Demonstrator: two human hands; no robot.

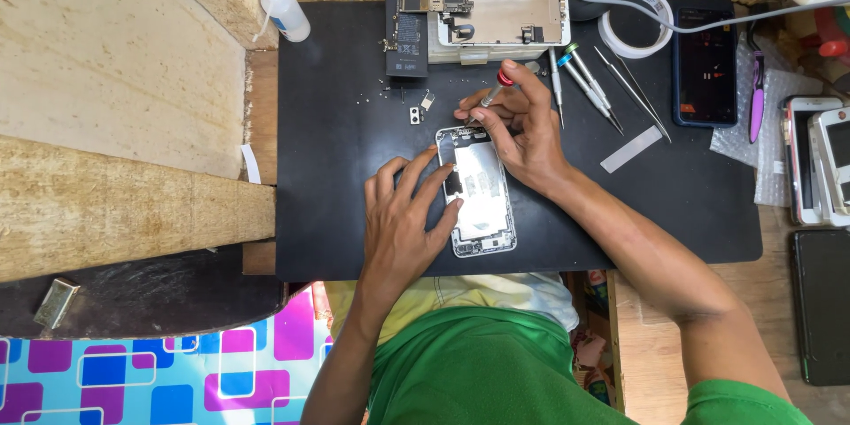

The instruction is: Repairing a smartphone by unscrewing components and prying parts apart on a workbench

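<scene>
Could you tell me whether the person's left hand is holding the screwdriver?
No, the left hand rests flat on the opened phone, while the right hand grips the red-capped screwdriver.

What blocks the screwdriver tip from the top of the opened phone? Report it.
Nothing visible does. The right hand holds the red-capped screwdriver with its tip down at the top edge of the opened phone. The left hand presses the phone's left side, below that spot.
</scene>
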